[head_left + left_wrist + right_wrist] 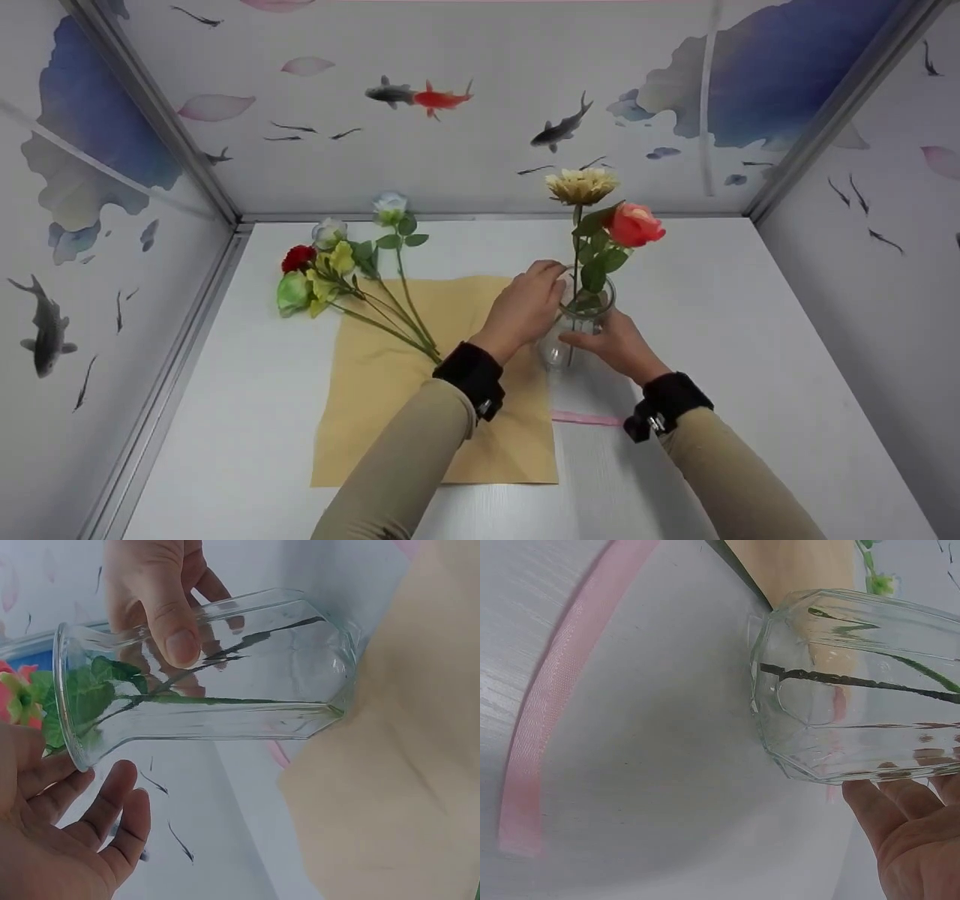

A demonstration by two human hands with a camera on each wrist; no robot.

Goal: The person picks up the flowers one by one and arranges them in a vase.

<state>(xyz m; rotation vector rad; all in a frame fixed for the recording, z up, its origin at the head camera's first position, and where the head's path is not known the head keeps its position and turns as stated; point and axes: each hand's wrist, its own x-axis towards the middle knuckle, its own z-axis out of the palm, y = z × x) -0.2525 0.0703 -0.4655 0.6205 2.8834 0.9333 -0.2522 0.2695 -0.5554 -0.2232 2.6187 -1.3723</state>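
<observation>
A clear glass vase with faceted sides holds a coral rose and a cream, many-petalled flower. Through the glass, a dark stem and a green stem show. My right hand grips the vase's body, thumb on one side and fingers round the other. At the mouth, my left hand has its fingers loosely spread, with fingertips right at the rim. In the left wrist view the vase looks close over the brown paper.
Brown wrapping paper lies left of the vase. Across it rest several flowers, including a red bloom, a green rose, yellow blossoms and a pale blue rose. A pink ribbon lies on the white table. Printed panels enclose three sides.
</observation>
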